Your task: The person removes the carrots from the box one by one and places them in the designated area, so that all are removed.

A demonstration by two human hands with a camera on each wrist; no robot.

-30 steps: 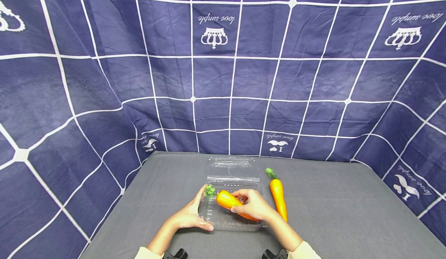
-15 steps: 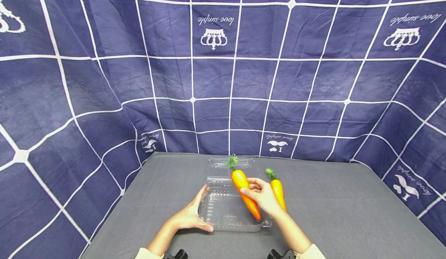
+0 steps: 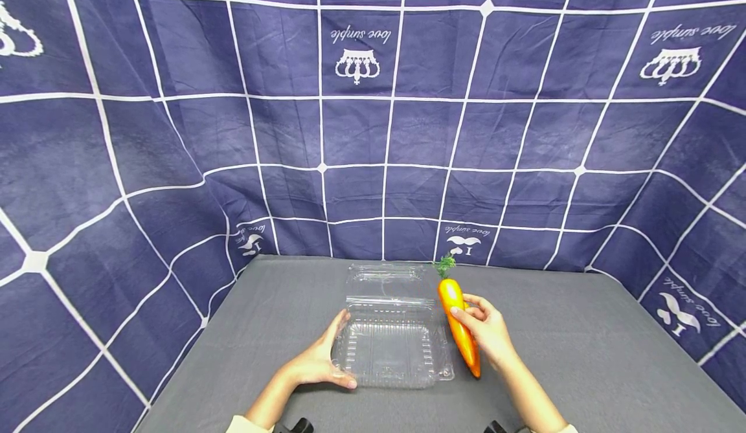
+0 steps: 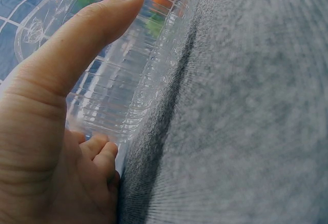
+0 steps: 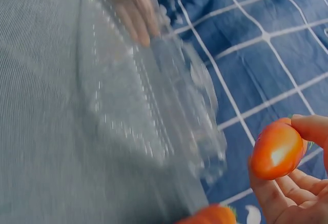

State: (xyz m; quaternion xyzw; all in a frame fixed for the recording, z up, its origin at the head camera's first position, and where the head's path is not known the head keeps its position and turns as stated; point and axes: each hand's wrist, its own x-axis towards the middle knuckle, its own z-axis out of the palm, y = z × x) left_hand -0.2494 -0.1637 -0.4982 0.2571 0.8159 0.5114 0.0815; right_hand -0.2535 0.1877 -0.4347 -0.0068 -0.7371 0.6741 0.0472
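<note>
An orange toy-like carrot with a green leafy top is pinched between the thumb and fingers of my right hand, just right of the plastic box. In the right wrist view the held carrot shows end-on. A second carrot appears at the bottom of that view; in the head view it is mostly hidden behind the held one. My left hand rests against the left end of the clear plastic clamshell box, fingers and thumb extended. The box's lid is folded back.
A grey cloth covers the tabletop. Behind it hangs a dark blue curtain with white grid lines, which also rises along both sides.
My right hand has lifted the carrot out of the box and carried it right, over the second carrot. The left hand and the box have stayed in place.
</note>
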